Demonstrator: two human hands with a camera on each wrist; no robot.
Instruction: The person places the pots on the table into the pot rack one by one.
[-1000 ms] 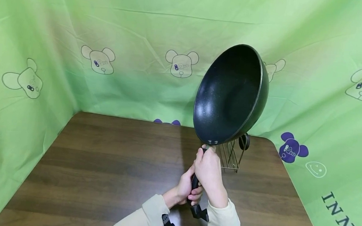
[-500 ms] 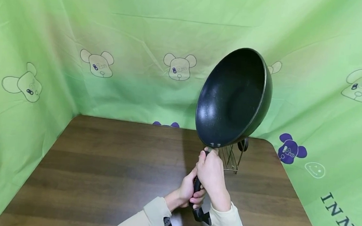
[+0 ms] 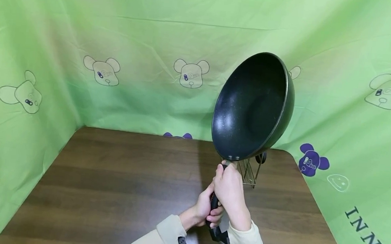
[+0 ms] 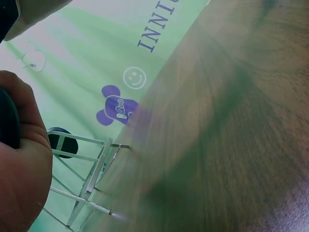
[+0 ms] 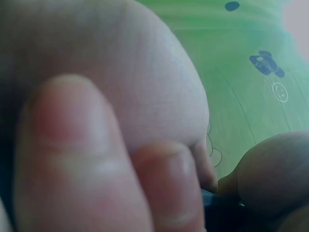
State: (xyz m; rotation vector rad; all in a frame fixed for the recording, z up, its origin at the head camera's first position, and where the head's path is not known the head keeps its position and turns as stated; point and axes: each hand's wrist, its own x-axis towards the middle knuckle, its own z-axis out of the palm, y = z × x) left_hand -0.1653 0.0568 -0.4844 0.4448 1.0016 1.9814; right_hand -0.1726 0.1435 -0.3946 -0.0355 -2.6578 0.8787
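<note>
A deep black wok is held up over the table, tilted so that its dark inside faces the head camera. Both hands grip its black handle. My right hand wraps the upper part, just below the riveted joint with the bowl. Lower down, my left hand curls its fingers round the same handle from the left. In the left wrist view a hand shows at the left edge against a dark piece. Large blurred fingers fill much of the right wrist view.
Behind the wok a metal wire rack stands on the brown wooden table, partly hidden. A round black thing shows at the rack. Green cloth printed with bear heads hangs round the back and sides.
The wok and both hands have shifted slightly to the right and a little lower in the head view. The grip on the handle looks the same.
</note>
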